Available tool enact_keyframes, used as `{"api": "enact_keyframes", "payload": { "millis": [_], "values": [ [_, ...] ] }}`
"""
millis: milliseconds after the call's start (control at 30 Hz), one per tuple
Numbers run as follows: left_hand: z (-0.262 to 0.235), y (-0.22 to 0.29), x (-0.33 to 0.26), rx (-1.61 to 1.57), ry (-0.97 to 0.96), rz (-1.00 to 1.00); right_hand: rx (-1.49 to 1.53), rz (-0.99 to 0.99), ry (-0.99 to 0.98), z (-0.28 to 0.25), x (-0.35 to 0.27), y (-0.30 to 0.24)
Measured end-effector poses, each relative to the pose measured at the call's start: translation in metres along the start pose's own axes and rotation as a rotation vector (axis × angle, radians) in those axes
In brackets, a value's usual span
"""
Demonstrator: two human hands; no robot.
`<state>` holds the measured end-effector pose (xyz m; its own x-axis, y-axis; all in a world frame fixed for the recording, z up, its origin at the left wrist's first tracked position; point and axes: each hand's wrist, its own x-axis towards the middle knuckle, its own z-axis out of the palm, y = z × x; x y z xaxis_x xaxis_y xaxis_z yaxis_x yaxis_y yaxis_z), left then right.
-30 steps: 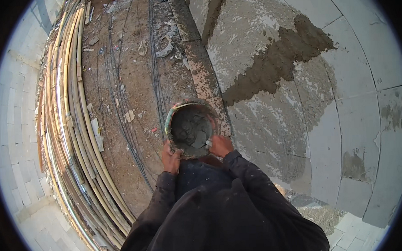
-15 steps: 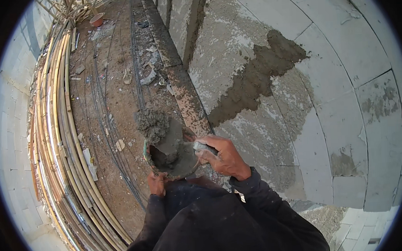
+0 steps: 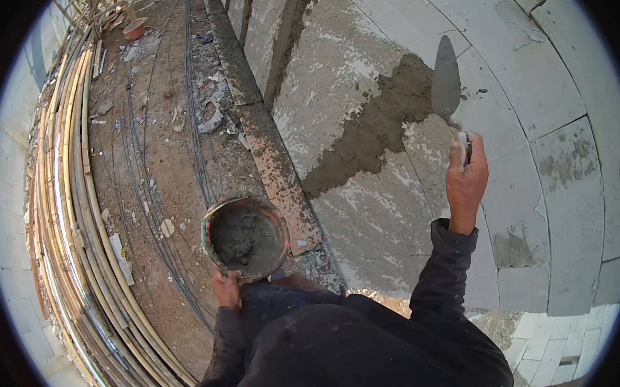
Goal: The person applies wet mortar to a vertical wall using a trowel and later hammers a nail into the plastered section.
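Note:
My right hand (image 3: 467, 180) is closed round the handle of a pointed trowel (image 3: 446, 80), held up against the block wall (image 3: 509, 157). The grey blade points away from me, beside the upper end of a dark band of wet mortar (image 3: 373, 128) on the wall. My left hand (image 3: 226, 288) grips the near rim of a round bucket (image 3: 284, 229), close to my body. Grey mortar (image 3: 242, 234) lies inside the bucket.
Long bamboo poles and pipes (image 3: 82, 203) lie along the left. Thin rods (image 3: 194, 108) and scraps run over the dirt ground (image 3: 162, 131). A ledge (image 3: 274, 174) follows the wall's foot. An orange bucket (image 3: 135, 29) stands far off.
The trowel, heaped with mortar over the bucket before, has moved up and right to the wall; no heap shows on its visible face now. The bucket stays in my left hand, tipped more upright.

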<state>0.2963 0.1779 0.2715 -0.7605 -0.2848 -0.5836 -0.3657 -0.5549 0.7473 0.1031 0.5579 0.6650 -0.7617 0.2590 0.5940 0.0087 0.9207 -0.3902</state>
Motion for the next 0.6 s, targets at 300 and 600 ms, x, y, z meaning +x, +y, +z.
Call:
{"api": "enact_keyframes", "payload": {
  "millis": [300, 600],
  "values": [
    [0.023, -0.003, -0.026, 0.058, -0.15, 0.031, -0.159, -0.338, -1.104, 0.19, -0.3, 0.025],
    [0.024, -0.008, -0.027, 0.126, -0.167, 0.07, 0.342, -0.262, -0.959, 0.14, -0.274, 0.053]
  ]
}}
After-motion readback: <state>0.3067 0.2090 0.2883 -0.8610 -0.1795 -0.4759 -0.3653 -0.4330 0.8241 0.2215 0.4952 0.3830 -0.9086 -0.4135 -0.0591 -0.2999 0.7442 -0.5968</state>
